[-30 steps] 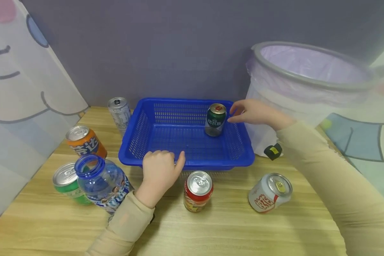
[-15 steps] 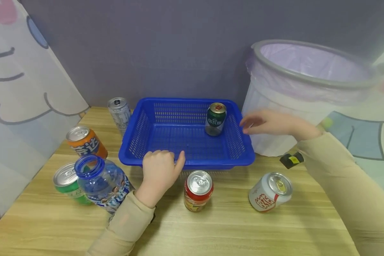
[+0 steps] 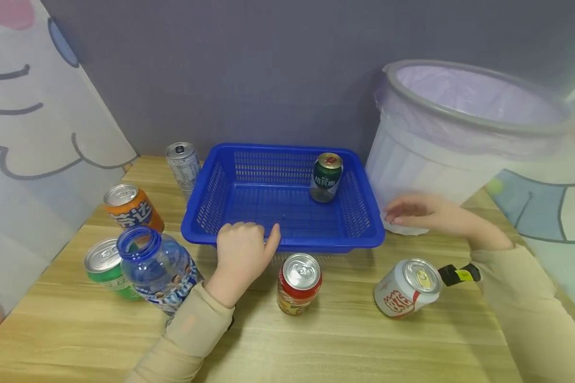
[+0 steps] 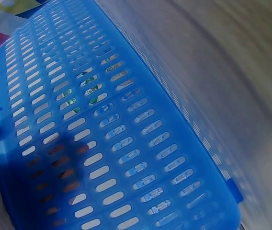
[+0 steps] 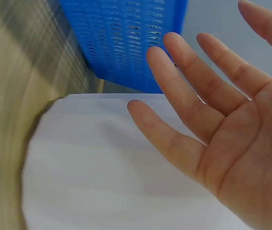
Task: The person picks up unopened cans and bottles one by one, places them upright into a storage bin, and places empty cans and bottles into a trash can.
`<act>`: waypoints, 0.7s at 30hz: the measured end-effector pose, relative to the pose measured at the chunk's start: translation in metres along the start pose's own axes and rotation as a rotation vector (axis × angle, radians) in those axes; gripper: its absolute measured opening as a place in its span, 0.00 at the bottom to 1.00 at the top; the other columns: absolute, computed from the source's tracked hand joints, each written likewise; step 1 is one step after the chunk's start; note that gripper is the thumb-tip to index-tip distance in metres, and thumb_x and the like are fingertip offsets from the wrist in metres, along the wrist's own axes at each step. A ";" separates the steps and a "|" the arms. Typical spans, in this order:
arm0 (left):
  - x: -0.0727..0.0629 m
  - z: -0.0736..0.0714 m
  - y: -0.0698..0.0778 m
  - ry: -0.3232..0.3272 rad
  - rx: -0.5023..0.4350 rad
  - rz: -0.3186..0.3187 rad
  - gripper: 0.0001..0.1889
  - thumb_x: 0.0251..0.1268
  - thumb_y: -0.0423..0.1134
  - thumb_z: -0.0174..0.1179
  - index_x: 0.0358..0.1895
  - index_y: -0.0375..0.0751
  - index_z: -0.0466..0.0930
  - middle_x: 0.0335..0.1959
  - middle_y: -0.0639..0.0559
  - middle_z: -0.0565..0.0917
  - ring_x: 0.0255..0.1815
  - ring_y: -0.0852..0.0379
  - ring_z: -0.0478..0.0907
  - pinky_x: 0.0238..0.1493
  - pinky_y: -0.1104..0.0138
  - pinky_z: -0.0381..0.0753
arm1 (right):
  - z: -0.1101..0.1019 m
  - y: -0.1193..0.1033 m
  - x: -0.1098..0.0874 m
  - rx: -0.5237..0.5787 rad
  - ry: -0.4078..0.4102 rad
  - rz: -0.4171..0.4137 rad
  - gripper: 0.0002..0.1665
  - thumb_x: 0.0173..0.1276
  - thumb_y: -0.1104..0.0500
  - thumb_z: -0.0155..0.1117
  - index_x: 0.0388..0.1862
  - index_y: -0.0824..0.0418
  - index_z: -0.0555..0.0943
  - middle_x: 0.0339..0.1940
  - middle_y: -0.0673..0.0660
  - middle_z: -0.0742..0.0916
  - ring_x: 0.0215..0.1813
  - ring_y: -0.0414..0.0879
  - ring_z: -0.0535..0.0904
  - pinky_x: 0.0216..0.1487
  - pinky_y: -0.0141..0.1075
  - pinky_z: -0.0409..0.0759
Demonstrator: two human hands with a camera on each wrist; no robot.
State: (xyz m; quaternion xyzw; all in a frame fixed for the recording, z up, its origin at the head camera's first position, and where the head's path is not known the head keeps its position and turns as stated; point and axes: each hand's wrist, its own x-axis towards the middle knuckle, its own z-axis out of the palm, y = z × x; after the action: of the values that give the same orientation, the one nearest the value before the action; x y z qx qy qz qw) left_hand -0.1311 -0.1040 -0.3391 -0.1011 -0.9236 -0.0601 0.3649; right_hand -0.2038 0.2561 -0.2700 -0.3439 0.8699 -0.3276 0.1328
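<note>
While your left hand [image 3: 241, 247] is gripping the blue basket [image 3: 335, 243] by its near rim, your right hand [image 3: 428, 214] is hanging beside the bin [image 3: 414, 159], fingers apart, holding nothing. The white can [image 3: 404, 290], its red lettering unclear, is standing upright, near of that closer right hand. In the basket, the green can [image 3: 326, 180] is reading 格瓦斯; at left, the orange can [image 3: 136, 209], 芬达.
</note>
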 end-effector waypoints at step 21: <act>-0.002 0.000 0.000 -0.017 -0.014 -0.011 0.27 0.62 0.50 0.52 0.05 0.44 0.68 0.06 0.50 0.72 0.09 0.51 0.68 0.16 0.62 0.60 | 0.032 0.042 -0.027 0.352 0.027 -0.095 0.18 0.70 0.73 0.45 0.58 0.71 0.70 0.51 0.51 0.84 0.53 0.39 0.81 0.53 0.29 0.77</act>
State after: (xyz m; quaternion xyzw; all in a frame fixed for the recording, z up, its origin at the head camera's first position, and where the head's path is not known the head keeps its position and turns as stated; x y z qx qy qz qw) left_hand -0.1298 -0.1043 -0.3400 -0.0992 -0.9267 -0.0676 0.3560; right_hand -0.1909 0.2826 -0.3221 -0.3517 0.7834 -0.4855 0.1636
